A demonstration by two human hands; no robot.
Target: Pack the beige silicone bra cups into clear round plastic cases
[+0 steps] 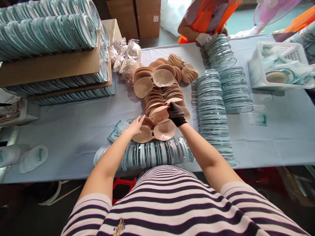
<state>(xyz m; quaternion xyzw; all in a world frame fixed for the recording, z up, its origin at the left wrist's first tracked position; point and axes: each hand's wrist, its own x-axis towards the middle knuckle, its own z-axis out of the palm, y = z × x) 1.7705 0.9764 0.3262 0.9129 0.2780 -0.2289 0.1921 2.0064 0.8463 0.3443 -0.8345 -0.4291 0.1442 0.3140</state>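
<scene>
My left hand point(136, 126), bare, rests its fingers on a joined pair of beige silicone cups point(157, 131) lying at the near end of the pile. My right hand point(175, 113), in a black dotted glove, pinches the edge of a beige cup point(158, 113) lifted from the long overlapping pile of beige cups point(161, 90) in the table's middle. A row of clear round plastic cases point(152, 154) lies on edge along the near table edge, just below both hands.
Long rows of clear cases point(214, 108) run to the right of the pile. Stacked cases on cardboard point(49, 39) fill the far left. A white basket point(278, 65) stands far right. Another person in orange point(206, 19) handles cases across the table. Printed cards point(117, 129) lie near my left hand.
</scene>
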